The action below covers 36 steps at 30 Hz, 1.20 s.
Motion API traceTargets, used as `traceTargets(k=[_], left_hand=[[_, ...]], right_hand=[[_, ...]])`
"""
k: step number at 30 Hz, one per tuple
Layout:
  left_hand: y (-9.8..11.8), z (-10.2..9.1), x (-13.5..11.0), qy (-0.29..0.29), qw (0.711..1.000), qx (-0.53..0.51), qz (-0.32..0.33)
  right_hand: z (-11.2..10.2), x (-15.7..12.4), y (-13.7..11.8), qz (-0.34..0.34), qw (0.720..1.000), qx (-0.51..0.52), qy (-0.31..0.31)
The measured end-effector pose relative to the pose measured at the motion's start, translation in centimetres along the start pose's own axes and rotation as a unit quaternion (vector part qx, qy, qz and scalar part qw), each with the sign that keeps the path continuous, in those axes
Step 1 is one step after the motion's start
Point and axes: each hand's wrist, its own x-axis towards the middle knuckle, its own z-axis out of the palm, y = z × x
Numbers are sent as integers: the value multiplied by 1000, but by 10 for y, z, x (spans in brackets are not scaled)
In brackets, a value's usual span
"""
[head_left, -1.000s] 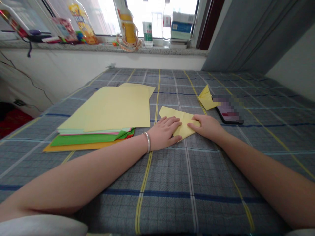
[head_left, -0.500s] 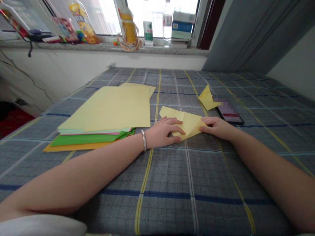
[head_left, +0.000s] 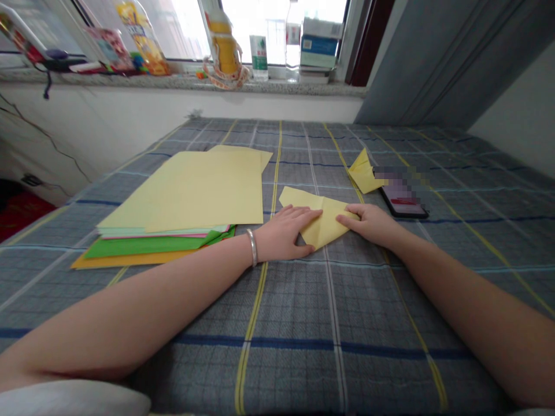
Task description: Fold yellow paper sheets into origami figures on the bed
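A folded piece of yellow paper (head_left: 323,222) lies on the plaid cloth between my hands, with a crease running down its middle. My left hand (head_left: 288,232), a silver bangle at its wrist, lies with fingers outstretched over the paper's left part. At the paper's right edge, my right hand (head_left: 366,222) pinches it between thumb and fingers. Beyond my right hand, a folded yellow paper shape (head_left: 364,173) sits beside a phone (head_left: 403,196) whose screen is partly pixelated.
A stack of coloured paper (head_left: 199,190), yellow on top with green and orange below, lies to the left. The grey plaid cloth (head_left: 295,329) covers the surface. Bottles and boxes line the windowsill (head_left: 269,88) at the back; a grey curtain (head_left: 425,63) hangs at right.
My right hand has shifted left along the paper's right part, keeping its pinch. The left hand's fingers have drawn closer together on the paper. The view has moved slightly.
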Motion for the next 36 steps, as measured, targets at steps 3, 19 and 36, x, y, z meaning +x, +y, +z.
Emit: traceTargets(k=[3,19,36], left_hand=[[-1,2,0,7,1000,-10,-4],[-2,2,-1,15,1000,-20,7],[9,8,3,40,998,27,-39]], right_hand=[[3,2,-5,11,998,-55,16],[8,3,-14,19,988,-150,37],[9,3,-15,24,982,-181,41]])
